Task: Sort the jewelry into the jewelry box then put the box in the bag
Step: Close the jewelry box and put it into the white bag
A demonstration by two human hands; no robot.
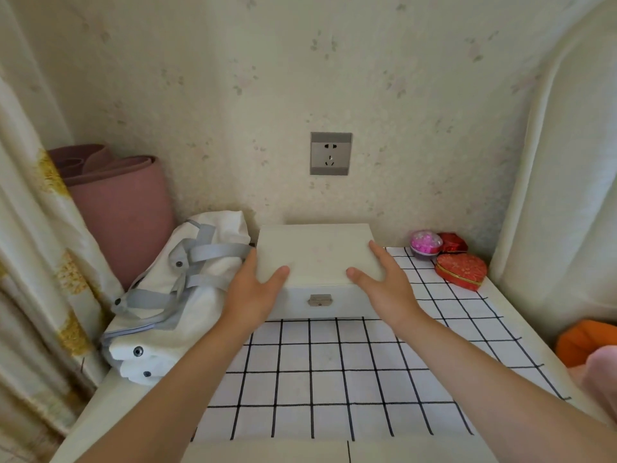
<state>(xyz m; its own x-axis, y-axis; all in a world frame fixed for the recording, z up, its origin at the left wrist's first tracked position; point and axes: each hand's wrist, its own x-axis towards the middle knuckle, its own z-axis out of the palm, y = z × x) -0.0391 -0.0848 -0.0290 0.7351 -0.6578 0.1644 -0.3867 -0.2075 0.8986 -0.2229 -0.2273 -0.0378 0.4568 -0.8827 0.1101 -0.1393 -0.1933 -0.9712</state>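
Jewelry box (pixel 317 259): white, lid closed, it stands on the bench (pixel 334 379) between the two hands, and its metal latch (pixel 320 300) is lower than the thumbs.
Left hand (pixel 255 290): spread, thumb flat on the lid by the front left corner, straight fingers along the box's left side.
Right hand (pixel 384 285): spread likewise, thumb on the lid, fingers along the right side.
Bag (pixel 187 295): white with grey straps, just left of the left hand.
Red heart box (pixel 460 270): right of the right hand, apart from it.
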